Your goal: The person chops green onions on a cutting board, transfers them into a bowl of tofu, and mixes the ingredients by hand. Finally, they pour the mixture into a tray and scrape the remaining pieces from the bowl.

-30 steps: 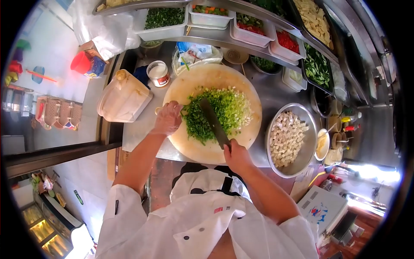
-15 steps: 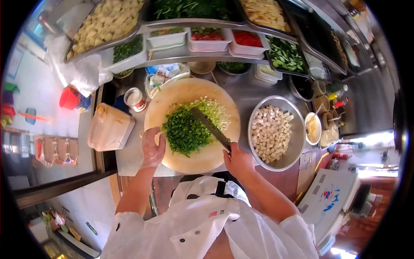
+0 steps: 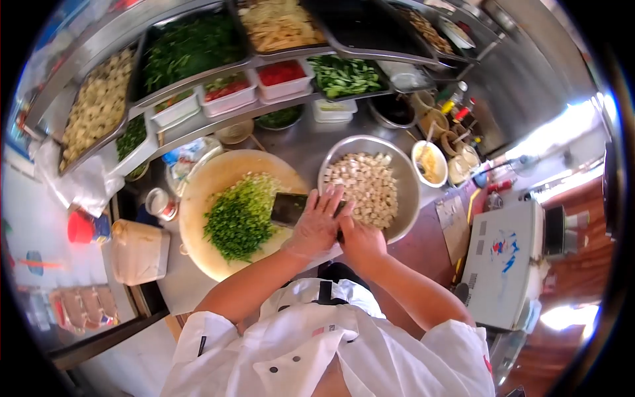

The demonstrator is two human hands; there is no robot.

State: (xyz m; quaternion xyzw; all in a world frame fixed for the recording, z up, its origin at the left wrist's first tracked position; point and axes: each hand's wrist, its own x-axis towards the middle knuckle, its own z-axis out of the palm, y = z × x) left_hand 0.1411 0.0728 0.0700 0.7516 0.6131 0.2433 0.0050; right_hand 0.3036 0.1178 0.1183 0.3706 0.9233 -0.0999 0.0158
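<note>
My right hand [image 3: 363, 239] grips the handle of a cleaver [image 3: 288, 209], whose wide dark blade points left over the cutting board's right side. Across the blade lies my left hand [image 3: 315, 226], its fingers stretched out toward the bowl; it covers part of the blade. Chopped green onion [image 3: 237, 221], dark green with paler pieces at the top, is heaped on the round wooden cutting board [image 3: 198, 185]. Just beyond both hands, a steel bowl [image 3: 409, 192] holds white cubes [image 3: 370, 182], perhaps tofu.
Trays and tubs of cut vegetables line the shelf [image 3: 278, 102] at the back. A lidded plastic container [image 3: 139, 251] and a jar [image 3: 161, 204] stand left of the board. Right of the bowl are a small white bowl [image 3: 429, 164] and several bottles. A white chest [image 3: 499, 264] stands lower right.
My view has turned right. The left hand has left the board's left edge and come onto the cleaver blade. The right hand has brought the cleaver off the heap toward the bowl.
</note>
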